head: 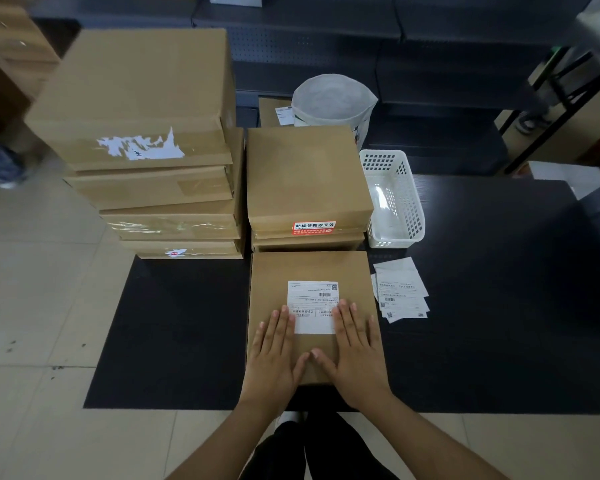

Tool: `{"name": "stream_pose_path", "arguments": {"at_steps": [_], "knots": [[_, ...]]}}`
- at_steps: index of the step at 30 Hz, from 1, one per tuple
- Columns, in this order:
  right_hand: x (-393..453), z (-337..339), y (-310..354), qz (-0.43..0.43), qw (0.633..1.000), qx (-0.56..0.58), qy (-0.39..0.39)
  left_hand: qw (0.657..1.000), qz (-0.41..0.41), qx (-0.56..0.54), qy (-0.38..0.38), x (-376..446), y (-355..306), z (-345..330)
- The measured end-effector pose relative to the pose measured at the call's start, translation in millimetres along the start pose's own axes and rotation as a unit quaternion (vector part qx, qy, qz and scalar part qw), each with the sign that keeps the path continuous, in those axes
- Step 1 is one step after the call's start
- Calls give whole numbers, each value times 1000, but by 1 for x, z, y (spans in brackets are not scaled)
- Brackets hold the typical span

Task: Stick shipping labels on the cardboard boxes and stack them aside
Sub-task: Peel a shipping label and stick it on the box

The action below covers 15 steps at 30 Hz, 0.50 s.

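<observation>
Both flat hands, left (pixel 274 355) and right (pixel 355 355), grip released, press the upside-down label (pixel 312 299) onto the box (pixel 271 282)

Flat brown cardboard box (pixel 312 320) lies labelled (white shipping label (pixel 313 306) on top) before two stacks.

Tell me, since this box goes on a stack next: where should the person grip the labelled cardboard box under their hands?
Probably by its left and right side edges, one hand each. The labelled cardboard box lies flat on the black table, and the left hand and right hand already rest flat on top near those edges. A short stack of boxes seems to crowd its far edge, so come from the sides.
</observation>
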State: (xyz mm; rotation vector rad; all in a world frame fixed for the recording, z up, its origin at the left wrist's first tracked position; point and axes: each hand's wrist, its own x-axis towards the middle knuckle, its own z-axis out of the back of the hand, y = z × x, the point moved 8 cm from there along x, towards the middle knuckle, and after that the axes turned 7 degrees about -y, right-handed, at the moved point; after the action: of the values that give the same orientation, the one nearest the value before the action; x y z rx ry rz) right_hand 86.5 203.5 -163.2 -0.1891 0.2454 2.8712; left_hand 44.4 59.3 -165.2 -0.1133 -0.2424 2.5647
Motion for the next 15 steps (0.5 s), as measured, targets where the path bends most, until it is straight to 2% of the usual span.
{"name": "stream_pose_path", "arguments": {"at_steps": [15], "knots": [[-9,-2,-1,-19,1000,-2,8,999,-17,-4,40,-2,0,0]]}}
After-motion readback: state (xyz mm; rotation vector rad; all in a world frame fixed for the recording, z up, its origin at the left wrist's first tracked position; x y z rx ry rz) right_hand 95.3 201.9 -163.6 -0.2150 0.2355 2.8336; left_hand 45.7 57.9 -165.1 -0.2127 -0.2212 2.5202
